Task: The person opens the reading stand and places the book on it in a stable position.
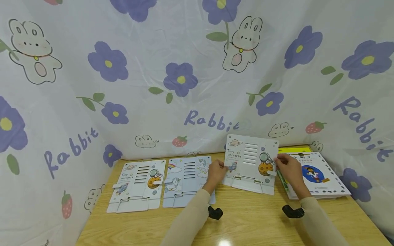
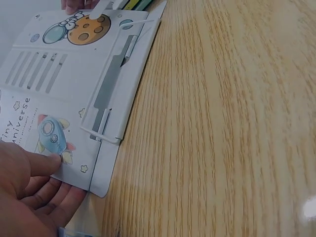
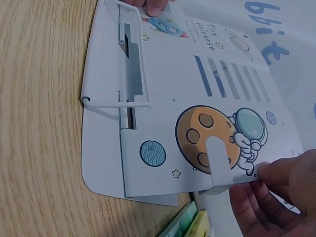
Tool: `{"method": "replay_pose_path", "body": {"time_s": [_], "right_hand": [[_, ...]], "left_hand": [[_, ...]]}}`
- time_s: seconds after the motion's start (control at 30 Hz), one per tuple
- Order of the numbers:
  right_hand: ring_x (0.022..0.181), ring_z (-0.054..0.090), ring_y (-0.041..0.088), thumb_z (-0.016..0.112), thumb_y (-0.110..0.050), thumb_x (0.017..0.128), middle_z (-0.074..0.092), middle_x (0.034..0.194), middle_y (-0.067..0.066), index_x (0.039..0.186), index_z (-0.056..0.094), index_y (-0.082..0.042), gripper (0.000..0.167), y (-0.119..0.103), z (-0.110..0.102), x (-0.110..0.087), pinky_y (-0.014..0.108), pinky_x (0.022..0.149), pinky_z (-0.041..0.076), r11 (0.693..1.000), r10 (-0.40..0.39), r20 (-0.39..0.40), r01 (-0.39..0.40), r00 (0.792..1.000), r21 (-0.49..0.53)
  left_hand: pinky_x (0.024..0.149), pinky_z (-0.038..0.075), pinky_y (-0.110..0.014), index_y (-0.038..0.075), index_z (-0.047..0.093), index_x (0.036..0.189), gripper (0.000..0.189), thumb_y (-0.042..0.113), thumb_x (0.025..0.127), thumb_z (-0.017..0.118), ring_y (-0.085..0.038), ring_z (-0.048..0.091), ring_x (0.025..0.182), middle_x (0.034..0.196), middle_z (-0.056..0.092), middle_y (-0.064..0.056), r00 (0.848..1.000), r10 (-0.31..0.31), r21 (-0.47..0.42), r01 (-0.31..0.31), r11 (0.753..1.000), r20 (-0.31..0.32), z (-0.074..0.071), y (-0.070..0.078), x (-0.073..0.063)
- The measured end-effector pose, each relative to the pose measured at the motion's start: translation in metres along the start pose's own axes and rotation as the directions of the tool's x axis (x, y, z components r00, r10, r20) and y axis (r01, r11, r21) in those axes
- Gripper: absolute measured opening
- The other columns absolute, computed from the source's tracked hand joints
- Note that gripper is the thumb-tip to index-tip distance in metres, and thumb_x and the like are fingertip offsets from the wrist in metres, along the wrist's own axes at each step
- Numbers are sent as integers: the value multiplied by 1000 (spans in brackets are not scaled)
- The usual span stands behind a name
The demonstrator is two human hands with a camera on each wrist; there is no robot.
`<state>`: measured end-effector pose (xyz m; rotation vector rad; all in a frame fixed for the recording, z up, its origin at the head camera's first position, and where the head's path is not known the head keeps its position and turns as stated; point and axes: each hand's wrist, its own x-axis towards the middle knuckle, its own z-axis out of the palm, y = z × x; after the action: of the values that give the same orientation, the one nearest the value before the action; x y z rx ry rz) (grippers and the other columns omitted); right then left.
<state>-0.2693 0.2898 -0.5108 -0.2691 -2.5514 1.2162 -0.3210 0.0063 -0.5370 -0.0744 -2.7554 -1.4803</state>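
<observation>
Between my two hands a white book stand [image 1: 249, 160] printed "Tiny universe" leans upright near the back of the wooden table. My left hand [image 1: 217, 172] pinches its left edge by the rocket picture, thumb in front and fingers behind, as the left wrist view shows. At the opposite edge my right hand [image 1: 289, 169] pinches beside the astronaut, just above a white page clip [image 3: 219, 165]. A wire ledge [image 2: 101, 98] sticks out along the stand's lower front. The stand's back is hidden.
To the left stand a unicorn-printed book stand [image 1: 185, 186] and another "Tiny universe" stand [image 1: 135, 188]. A stack of books [image 1: 333, 181] lies right of the held stand. Behind the wooden table [image 1: 246, 222] hangs a rabbit-and-flower curtain [image 1: 147, 102].
</observation>
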Motion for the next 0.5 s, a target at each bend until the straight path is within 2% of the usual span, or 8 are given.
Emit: {"method": "replay_pose_path", "body": {"time_s": [0.07,0.2,0.3,0.5], "right_hand": [[100,72,32,61,-22,110,71,121,28,135,65,6,38,-1,0,2,18,71,55,1000,13,16,-13,1000,4],[105,71,35,60,-24,111,71,124,28,138,64,6,41,-2,2,6,29,80,60,1000,14,30,-13,999,-4],[106,71,35,60,-24,111,71,124,28,138,64,6,41,-1,5,11,31,82,60,1000,-2,22,3,1000,-17],[97,71,34,61,-21,109,72,116,27,134,66,7,38,0,10,18,17,70,51,999,-46,-1,46,999,-27]], "left_hand": [[70,56,-28,-2,70,105,16,10,96,76,-17,65,81,93,72,-11,1000,2,3,-2,1000,2,-2,0,-1],[70,56,-29,-4,72,105,18,11,96,77,-17,66,80,93,73,-12,1000,19,6,-19,1000,9,-3,-3,-1],[71,58,-30,-5,74,104,19,11,94,79,-18,68,82,94,75,-13,999,31,2,-31,1000,4,-4,-6,1],[71,59,-29,-5,76,102,20,12,93,81,-18,70,82,95,77,-14,999,31,7,-31,999,13,-7,-10,4]]}}
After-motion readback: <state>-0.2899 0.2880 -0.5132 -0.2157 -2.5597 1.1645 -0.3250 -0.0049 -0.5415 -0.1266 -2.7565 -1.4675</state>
